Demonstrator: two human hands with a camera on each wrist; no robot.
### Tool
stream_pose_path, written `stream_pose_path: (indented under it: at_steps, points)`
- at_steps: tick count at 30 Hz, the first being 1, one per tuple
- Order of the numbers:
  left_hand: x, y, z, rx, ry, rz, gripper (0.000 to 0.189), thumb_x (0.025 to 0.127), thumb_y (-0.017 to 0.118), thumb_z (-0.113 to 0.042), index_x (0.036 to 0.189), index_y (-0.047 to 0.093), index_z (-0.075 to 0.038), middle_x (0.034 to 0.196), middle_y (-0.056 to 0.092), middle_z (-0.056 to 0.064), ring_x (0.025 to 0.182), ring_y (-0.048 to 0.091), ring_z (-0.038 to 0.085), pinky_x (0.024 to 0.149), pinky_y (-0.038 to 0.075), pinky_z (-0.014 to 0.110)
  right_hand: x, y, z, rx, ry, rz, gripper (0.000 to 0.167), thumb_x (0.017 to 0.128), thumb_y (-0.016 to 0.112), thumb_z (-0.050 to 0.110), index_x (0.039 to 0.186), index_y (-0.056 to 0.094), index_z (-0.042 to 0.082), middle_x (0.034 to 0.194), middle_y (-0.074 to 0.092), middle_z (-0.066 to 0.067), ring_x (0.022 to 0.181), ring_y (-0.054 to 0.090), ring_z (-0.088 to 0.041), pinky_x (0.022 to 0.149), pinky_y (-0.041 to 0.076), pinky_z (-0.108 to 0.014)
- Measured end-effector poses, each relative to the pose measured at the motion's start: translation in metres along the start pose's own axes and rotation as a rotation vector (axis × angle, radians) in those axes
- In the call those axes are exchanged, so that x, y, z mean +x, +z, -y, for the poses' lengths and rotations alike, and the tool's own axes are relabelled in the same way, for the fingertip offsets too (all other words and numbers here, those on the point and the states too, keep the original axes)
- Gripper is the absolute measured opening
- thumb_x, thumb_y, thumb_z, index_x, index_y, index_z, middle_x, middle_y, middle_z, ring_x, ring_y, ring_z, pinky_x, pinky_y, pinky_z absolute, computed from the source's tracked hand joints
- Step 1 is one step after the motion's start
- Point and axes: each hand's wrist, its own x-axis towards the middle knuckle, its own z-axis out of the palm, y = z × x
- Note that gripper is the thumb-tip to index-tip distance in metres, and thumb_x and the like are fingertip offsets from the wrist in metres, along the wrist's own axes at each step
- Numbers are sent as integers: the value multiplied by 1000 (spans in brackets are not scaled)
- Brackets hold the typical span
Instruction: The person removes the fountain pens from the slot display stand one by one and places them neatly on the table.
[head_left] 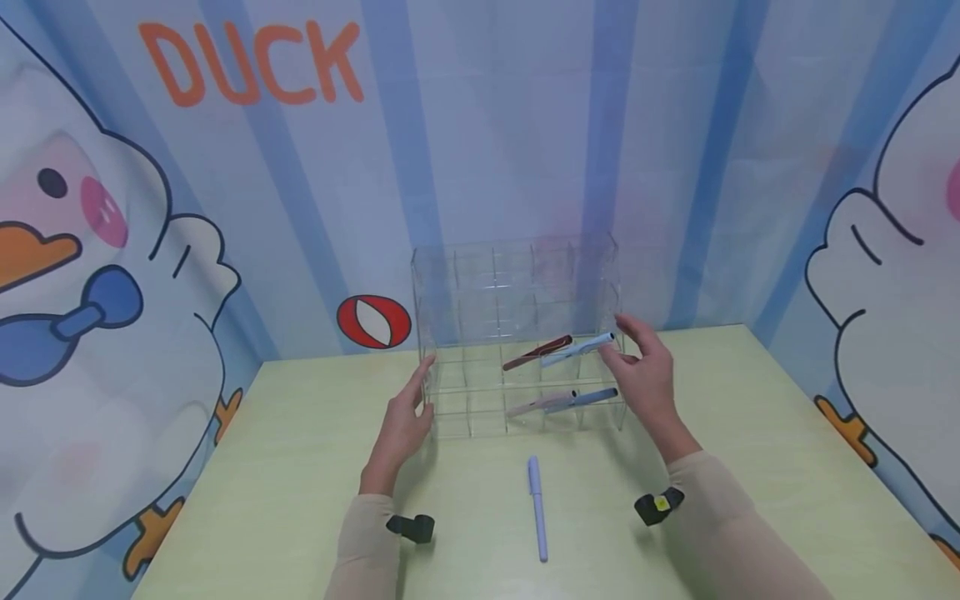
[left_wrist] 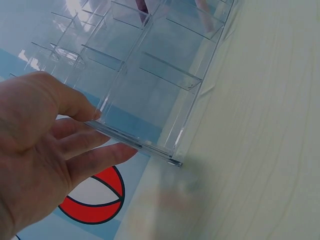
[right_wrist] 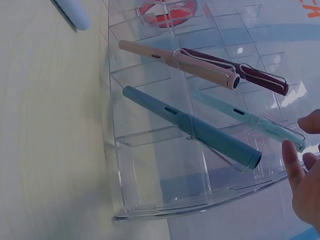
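A clear acrylic pen rack [head_left: 415, 283] with several compartments stands on the table. At its left side panel, my left hand [head_left: 402, 429] grips the edge, thumb on one face and fingers on the other in the left wrist view. My right hand [head_left: 645, 375] is at the rack's right end, thumb and forefinger spread, fingertips right at the cap end of a light blue pen [right_wrist: 225, 110]. That pen lies in an upper row beside a dark red pen [head_left: 536, 353]. Below them lie a pale pink pen [right_wrist: 155, 52] and a darker blue pen [right_wrist: 165, 112], all with wire clips.
A lavender pen [head_left: 537, 508] lies on the pale wooden table [head_left: 300, 467] in front of the rack, between the forearms. Close behind the rack hangs a blue striped cloth backdrop [head_left: 510, 125] with printed ducks, which also runs along both sides.
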Motion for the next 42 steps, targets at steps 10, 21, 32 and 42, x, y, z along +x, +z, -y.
stream_pose_path:
  at_steps: [10, 21, 32, 42]
  points:
    - [-2, 1, 1, -10, 11, -5, 80, 94, 56, 11, 158, 30, -29, 160, 33, 8, 142, 38, 32, 111, 40, 47, 4, 1, -4, 63, 86, 217, 67, 92, 69, 1, 151, 37, -3, 145, 47, -24, 131, 49, -42, 70, 58, -17]
    - [-2, 1, 0, 1, 13, -5, 79, 94, 56, 10, 159, 29, -25, 160, 33, 9, 142, 38, 33, 110, 40, 47, 9, 3, -9, 51, 119, 287, 71, 94, 67, 3, 155, 31, 2, 141, 51, -25, 128, 53, -39, 71, 59, -22]
    - [-3, 1, 1, -1, 5, 0, 78, 94, 56, 9, 159, 30, -26, 161, 32, 6, 142, 38, 31, 111, 40, 46, 13, 7, -11, -14, 121, 292, 69, 94, 66, 2, 154, 32, 2, 129, 62, -22, 118, 61, -37, 71, 61, -27]
    - [-1, -1, 0, 2, 17, -2, 78, 94, 56, 8, 159, 29, -27, 161, 32, 6, 141, 39, 33, 110, 40, 47, 16, 7, -11, -28, 107, 287, 68, 95, 66, 2, 154, 33, 1, 122, 66, -22, 111, 64, -37, 71, 61, -31]
